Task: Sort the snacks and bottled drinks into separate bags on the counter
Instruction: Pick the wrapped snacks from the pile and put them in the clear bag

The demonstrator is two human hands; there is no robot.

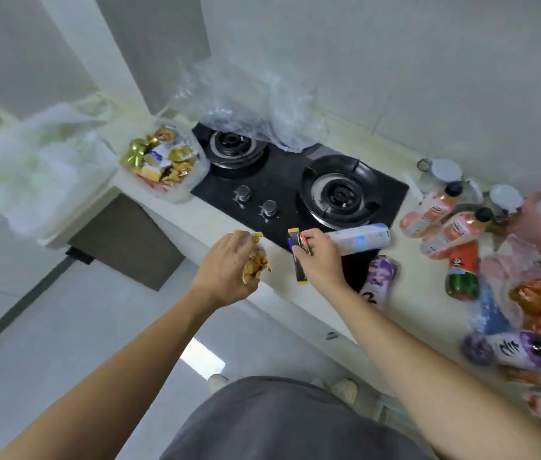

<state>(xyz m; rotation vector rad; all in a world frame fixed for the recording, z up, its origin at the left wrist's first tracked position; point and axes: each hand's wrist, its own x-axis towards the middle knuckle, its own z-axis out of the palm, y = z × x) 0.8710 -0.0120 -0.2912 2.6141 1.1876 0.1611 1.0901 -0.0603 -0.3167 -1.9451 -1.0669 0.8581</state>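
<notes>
My left hand (227, 272) is closed on a small clear packet of brown snacks (256, 264) over the counter's front edge. My right hand (317, 260) grips a dark snack bar with yellow ends (297, 260) at the stove's front edge. A clear bag holding gold and yellow wrapped snacks (163, 161) stands left of the stove. Bottled drinks lie to the right: a white and blue bottle (360, 237), a purple one (378, 277), pink ones (445, 224) and a red and green one (463, 270). More bottles (521, 346) fill a bag at far right.
A black two-burner gas stove (295, 190) sits in the pale counter (412, 313). Crumpled clear plastic (262, 107) lies behind the left burner. A white bag (40, 164) hangs at left. Jars with grey lids (445, 171) stand by the wall.
</notes>
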